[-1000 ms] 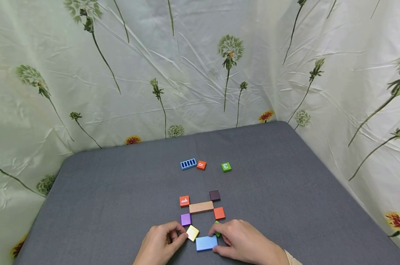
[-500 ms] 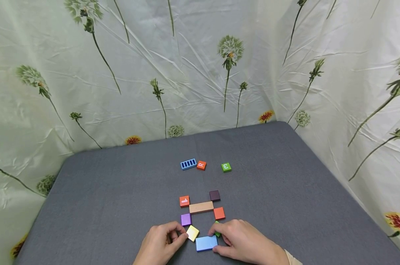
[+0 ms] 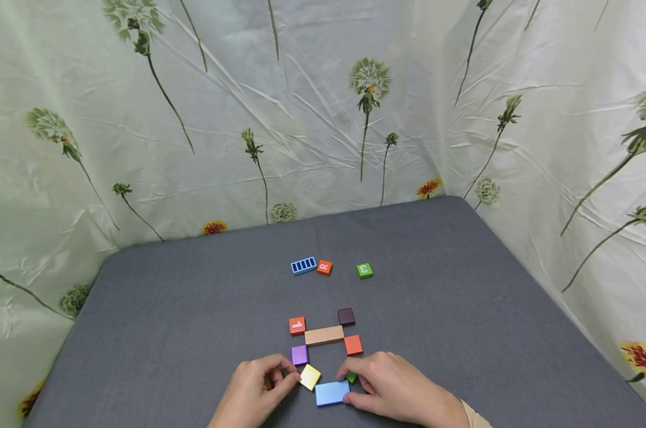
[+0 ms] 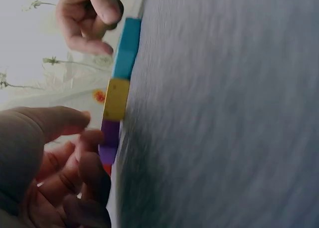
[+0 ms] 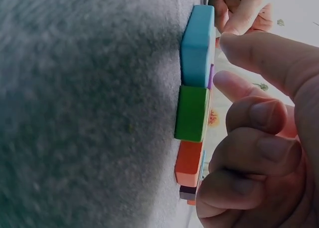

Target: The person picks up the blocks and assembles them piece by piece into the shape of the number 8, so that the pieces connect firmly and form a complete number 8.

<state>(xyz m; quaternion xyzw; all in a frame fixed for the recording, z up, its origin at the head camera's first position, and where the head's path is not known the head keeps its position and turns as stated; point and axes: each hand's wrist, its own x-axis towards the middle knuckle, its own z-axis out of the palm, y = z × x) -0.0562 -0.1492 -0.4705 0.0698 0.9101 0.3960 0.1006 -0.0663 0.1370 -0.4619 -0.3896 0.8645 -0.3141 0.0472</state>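
On the grey cloth, a yellow square block point(image 3: 310, 377) lies turned like a diamond, close to a blue rectangular block point(image 3: 332, 393). My left hand point(image 3: 260, 385) is just left of the yellow block; in the left wrist view its thumb and fingers are bent loosely and stand apart from the block. At the blue block's right side hovers my right hand point(image 3: 394, 386), thumb and forefinger spread, with a gap to the block in the right wrist view. A green block point(image 5: 192, 113) touches the blue one's end, mostly hidden by that hand in the head view.
Ahead lie a purple block point(image 3: 299, 355), a wooden bar point(image 3: 324, 335), an orange-red block point(image 3: 353, 345), a red block marked 1 point(image 3: 297, 326) and a dark block point(image 3: 346, 316). Farther back are a slotted blue block point(image 3: 303, 266), a red R block point(image 3: 324, 267) and a green 3 block point(image 3: 364, 270).
My left hand has drawn back slightly to the left from the yellow block. My right hand has shifted only a little; the blocks keep their arrangement.
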